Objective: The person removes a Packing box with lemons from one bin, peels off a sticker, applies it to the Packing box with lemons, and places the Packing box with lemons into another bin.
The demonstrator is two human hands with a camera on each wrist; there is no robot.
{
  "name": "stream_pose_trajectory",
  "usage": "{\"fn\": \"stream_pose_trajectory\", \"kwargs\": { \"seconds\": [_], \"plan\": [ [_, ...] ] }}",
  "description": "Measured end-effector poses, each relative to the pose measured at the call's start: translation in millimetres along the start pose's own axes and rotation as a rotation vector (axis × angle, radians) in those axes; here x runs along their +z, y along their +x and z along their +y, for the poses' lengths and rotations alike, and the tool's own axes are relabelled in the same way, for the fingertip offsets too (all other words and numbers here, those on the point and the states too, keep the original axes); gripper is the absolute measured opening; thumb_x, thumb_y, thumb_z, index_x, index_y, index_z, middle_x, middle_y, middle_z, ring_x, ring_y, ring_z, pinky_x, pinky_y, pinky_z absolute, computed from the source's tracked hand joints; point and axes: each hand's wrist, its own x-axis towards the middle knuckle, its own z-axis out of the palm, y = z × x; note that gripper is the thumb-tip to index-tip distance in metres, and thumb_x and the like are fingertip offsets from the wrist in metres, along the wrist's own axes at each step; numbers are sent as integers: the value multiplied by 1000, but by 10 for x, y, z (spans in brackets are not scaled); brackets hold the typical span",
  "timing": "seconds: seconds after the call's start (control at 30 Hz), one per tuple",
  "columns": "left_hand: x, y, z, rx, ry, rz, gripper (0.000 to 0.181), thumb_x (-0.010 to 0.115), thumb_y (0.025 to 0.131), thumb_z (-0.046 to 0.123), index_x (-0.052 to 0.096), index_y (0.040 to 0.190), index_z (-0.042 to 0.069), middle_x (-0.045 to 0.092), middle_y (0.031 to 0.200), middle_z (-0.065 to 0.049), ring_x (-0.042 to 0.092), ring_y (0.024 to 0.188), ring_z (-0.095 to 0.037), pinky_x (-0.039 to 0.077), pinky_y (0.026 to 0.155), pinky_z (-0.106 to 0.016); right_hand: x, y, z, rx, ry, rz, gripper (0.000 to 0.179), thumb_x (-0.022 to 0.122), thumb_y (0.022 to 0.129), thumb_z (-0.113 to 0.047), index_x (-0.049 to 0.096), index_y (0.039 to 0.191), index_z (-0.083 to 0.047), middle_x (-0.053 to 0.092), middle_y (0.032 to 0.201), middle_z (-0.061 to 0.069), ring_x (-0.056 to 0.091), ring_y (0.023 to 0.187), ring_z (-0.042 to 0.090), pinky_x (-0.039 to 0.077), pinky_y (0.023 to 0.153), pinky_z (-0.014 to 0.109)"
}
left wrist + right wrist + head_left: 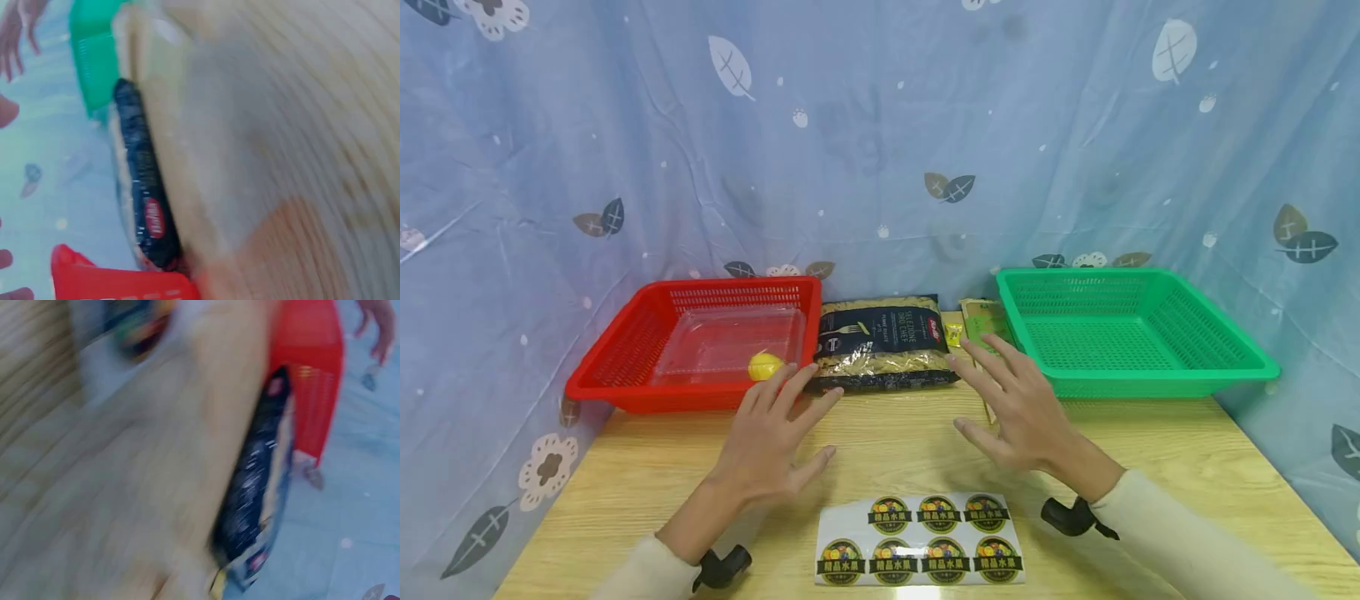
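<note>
Both hands are raised over the wooden table with fingers spread, and neither holds anything. My left hand [763,454] reaches toward the front right corner of the red basket [677,398], its fingertips overlapping the rim in the head view. Nearer the green basket [1127,387], my right hand [1022,412] hovers in front of a greenish packet [983,317], partly hiding it. Between the hands, at the back, lies a dark bag of penne pasta [880,329], which also shows in the left wrist view [147,175] and the right wrist view [247,494].
Inside the red basket are a clear plastic container [730,333] and a yellow, lemon-like thing [764,366]. A white sheet of round fruit stickers [842,521] lies at the front of the table. A small yellow packet [954,334] sits beside the pasta. Behind hangs a blue curtain [865,167].
</note>
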Motion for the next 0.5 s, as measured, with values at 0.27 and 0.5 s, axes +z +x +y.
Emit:
{"fn": "stream_pose_trajectory", "kwargs": {
  "seconds": [0.27,0.5],
  "plan": [
    [-44,-79,12,-279,-270,271,49,70,82,29,64,126,8,63,120,-11,56,108,-29,47,87,-45,113,277,-186,132,232,26,70,62,92,-40,45,151,-8,43,156,14,39,142,38,32,114,61],
    [42,-197,-18,-549,-574,565,10,68,86,2,70,95,2,70,80,-10,63,76,-11,48,72,-17,208,533,-349,196,427,8,74,69,88,-26,39,154,-9,35,161,12,34,146,35,31,113,63]
  ]
}}
